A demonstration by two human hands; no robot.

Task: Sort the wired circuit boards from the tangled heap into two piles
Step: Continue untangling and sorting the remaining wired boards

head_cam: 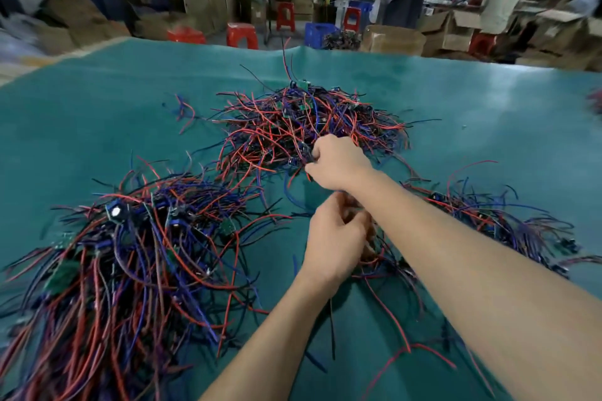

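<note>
A teal cloth-covered table (456,101) fills most of the view, and nothing on it or behind it carries writing sharp enough to read; the cardboard boxes (394,39) and blue crates (317,34) beyond the far edge are too blurred for any label. The largest mass on the table is the left pile (130,264) of wired circuit boards, a thick spread of red, blue and black leads with a few small green boards showing among them. Next in bulk is the tangled heap (306,124) at the centre, farther back, with a green board at its top. A flatter right pile (508,221) lies beside the right forearm, partly hidden by it. The right hand (338,163) reaches across to the near edge of the tangled heap, its fingers curled and pinching wires there. The left hand (335,241) sits just below it, between the left pile and the right pile, fingers curled round a small bunch of wires whose red and dark leads trail toward the near edge. A few loose wires (184,112) lie apart to the left of the heap. Red plastic stools (242,36) stand behind the table.
</note>
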